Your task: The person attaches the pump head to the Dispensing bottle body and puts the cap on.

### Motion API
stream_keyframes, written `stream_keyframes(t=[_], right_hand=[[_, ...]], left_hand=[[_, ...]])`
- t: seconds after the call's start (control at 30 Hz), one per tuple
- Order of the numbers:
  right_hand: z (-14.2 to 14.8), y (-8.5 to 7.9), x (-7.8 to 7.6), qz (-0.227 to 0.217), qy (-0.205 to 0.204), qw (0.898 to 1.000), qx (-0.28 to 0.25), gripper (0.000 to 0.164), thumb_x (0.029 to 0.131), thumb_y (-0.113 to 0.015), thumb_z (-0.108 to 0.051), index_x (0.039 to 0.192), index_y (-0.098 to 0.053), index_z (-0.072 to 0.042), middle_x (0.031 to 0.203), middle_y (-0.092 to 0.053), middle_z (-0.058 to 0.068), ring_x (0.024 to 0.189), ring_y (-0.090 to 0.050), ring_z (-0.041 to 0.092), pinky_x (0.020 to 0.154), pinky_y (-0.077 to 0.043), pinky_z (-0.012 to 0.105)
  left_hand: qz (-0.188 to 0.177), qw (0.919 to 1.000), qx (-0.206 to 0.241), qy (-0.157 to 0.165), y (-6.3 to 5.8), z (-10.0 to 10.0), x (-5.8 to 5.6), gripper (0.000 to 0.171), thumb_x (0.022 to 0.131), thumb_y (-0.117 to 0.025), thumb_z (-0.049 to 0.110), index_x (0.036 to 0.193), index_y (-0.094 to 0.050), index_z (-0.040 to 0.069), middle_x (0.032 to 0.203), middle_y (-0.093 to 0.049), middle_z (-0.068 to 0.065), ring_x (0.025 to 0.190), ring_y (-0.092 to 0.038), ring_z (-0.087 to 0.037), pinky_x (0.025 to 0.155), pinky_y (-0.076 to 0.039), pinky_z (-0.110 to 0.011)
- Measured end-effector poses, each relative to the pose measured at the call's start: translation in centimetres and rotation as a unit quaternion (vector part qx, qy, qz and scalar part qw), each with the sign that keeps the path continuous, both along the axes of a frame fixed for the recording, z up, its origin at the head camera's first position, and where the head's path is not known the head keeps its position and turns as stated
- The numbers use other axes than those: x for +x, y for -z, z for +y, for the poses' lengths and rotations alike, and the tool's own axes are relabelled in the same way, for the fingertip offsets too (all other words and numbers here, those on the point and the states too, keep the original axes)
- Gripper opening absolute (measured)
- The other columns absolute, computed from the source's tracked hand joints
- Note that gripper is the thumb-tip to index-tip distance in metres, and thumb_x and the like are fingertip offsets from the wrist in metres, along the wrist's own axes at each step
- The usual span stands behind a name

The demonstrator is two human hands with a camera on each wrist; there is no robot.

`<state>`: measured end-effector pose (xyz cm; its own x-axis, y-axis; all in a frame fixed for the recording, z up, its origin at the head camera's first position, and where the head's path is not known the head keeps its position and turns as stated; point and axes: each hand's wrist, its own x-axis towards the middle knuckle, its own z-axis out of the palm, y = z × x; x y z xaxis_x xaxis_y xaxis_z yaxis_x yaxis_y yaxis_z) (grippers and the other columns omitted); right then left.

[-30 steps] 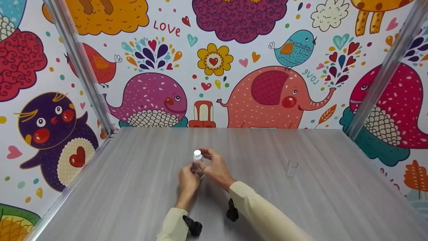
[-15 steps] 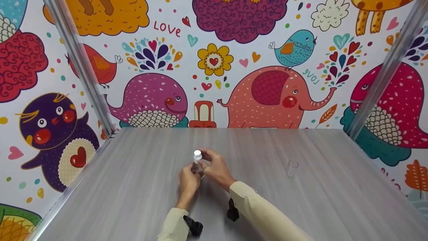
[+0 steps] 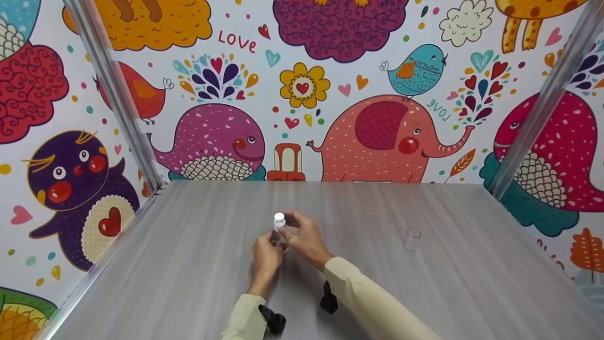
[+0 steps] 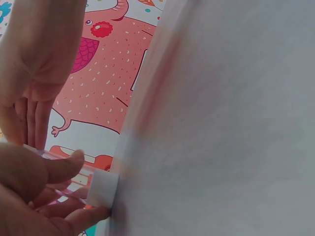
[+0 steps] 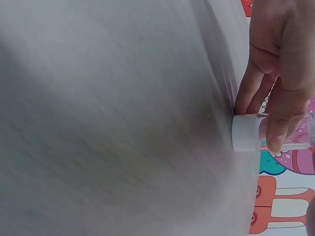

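Note:
A small clear bottle (image 3: 280, 226) stands upright between both hands, showing a white top in the head view. Its white lower end (image 5: 244, 132) is right at the tabletop in the right wrist view. My left hand (image 3: 266, 255) grips it low down, thumb and fingers on either side of the clear wall. Higher up, the thumb and index finger of my right hand (image 3: 304, 236) curl round it from the right. The left wrist view has the left hand (image 4: 44, 191) at the white end, while the right hand (image 4: 39, 64) comes down behind. Fingers hide much of the bottle's middle.
To the right on the grey wood-grain table (image 3: 198, 222) stands a small clear glass (image 3: 412, 239). Walls printed with cartoon animals rise behind and at the sides, with metal posts (image 3: 118, 99) at the corners. Black devices (image 3: 272, 319) are strapped near the wrists.

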<state>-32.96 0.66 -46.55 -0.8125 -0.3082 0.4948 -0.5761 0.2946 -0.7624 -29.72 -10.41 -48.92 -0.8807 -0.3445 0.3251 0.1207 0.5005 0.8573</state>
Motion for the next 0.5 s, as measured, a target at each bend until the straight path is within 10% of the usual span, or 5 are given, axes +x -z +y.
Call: stream_keyframes(t=[0.5], right_hand=[[0.13, -0.91, 0.16, -0.065, 0.0, 0.998, 0.002, 0.051, 0.088, -0.075, -0.02, 0.134, -0.057, -0.008, 0.13, -0.066, 0.009, 0.123, -0.062, 0.027, 0.107, -0.046, 0.048]], left_hand=[[-0.006, 0.9999, 0.002, -0.008, 0.02, 0.1, -0.1, 0.013, 0.074, -0.077, -0.004, 0.087, -0.073, -0.002, 0.087, -0.075, -0.018, 0.084, -0.071, -0.032, 0.077, -0.056, -0.047]])
